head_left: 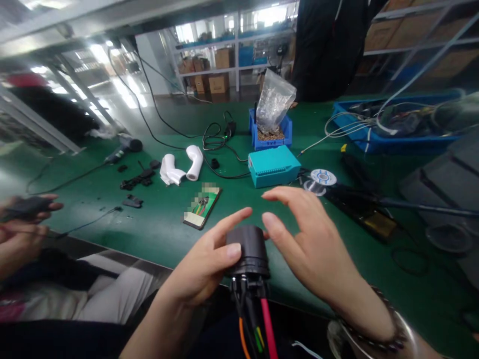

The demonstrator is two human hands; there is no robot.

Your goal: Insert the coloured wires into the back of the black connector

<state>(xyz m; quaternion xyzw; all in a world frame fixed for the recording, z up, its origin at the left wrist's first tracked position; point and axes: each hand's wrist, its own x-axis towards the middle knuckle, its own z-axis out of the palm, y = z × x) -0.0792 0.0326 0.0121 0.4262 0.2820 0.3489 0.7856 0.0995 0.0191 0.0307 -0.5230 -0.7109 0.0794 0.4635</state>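
My left hand [209, 259] is closed round a black cylindrical connector [249, 249], thumb on its near side and index finger stretched past its top. Orange, black, yellow-green and red wires [268, 324] hang from its lower end. Just right of the connector, my right hand [307, 239] is open, thumb and fingers curved and apart. Nothing shows between them. Whether a right fingertip behind the connector touches it, I cannot tell. Beyond my hands a phone [202, 207] lies on the green table [160, 239], a picture on its screen.
Beyond the phone are white curved pipe pieces [194, 162], a teal box [274, 165] and a blue bin [271, 139] of small parts. Solder wire spools [323, 177] and a large blue tray [407, 142] are at right. Another person's hands [28, 224] hold a black part at left.
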